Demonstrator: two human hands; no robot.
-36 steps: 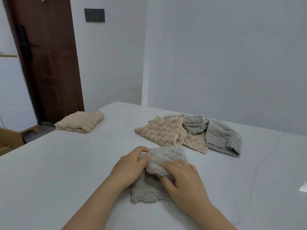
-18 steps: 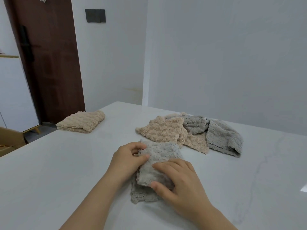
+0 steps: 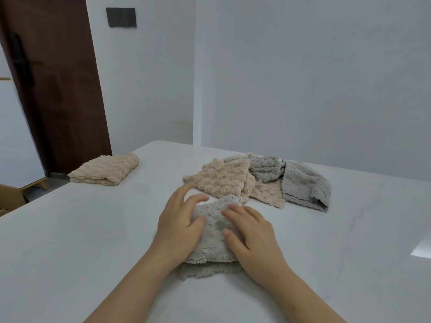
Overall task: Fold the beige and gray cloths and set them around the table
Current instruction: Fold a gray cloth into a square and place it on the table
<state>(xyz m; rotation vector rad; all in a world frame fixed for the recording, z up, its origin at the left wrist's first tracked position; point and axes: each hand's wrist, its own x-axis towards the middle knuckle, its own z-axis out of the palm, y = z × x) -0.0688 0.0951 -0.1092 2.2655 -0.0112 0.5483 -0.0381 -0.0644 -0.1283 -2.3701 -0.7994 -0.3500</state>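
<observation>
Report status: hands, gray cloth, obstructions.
Both open: left hand and right hand flat on the folded gray cloth. Close behind it: unfolded pile. Far left on the table: folded beige cloth.

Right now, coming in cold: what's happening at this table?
A person is folding a gray cloth on the white table. The left hand and right hand lie on it with fingers straight, pressing the doubled-over layers flat. One folded beige cloth sits near the table's far left edge. Behind the hands, a loose pile of beige and gray cloths is not yet folded.
</observation>
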